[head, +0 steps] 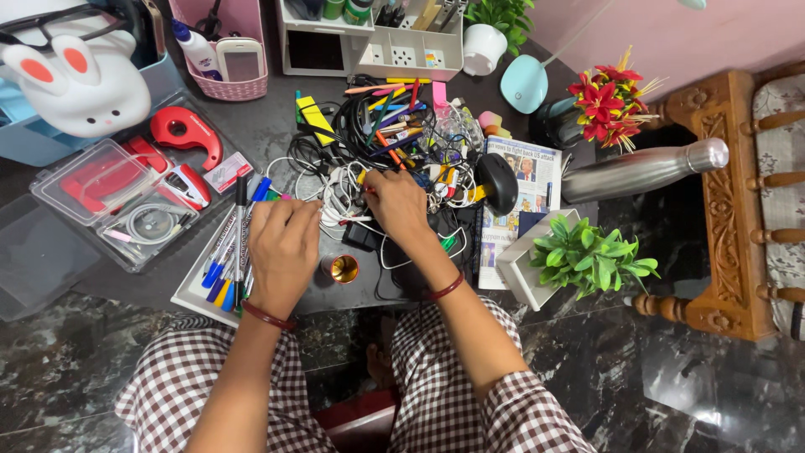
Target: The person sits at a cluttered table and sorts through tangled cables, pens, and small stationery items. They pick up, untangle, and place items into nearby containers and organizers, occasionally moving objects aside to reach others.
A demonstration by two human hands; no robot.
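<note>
My left hand [283, 252] is closed on a bundle of pens [233, 252] and rests over a white tray [191, 295] at the desk's near left edge. My right hand [396, 205] reaches into a tangle of white and black cables [344, 189] mixed with pens and markers [390, 113], its fingers pinching something small and red in the pile. Between the two wrists a small round gold-rimmed cap [340, 268] lies on the dark desk.
A clear plastic case with red tools [126, 197], a rabbit-shaped white lamp [80, 80] and a pink basket [226, 50] stand at left. A black mouse [496, 180], newspaper [524, 189], potted plant [587, 256], steel bottle [641, 168] and carved wooden chair [729, 210] are at right.
</note>
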